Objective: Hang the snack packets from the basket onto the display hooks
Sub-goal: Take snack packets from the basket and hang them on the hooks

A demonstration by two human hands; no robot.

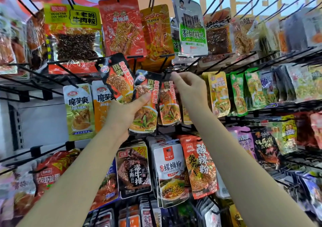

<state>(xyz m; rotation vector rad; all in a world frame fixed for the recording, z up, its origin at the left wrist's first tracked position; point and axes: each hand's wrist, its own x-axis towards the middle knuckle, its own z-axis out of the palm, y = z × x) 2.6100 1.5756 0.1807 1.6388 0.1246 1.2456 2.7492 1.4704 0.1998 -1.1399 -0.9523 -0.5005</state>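
Left hand: our left hand gripped two glossy black-and-orange snack packets, thumb pressed across the front one.
Right hand: our right hand pinched the top of a third matching packet just beneath a black wire display hook.
Basket: we could not see it.

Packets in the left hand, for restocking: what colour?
Black and orange-red packets, held by the left hand; head view.
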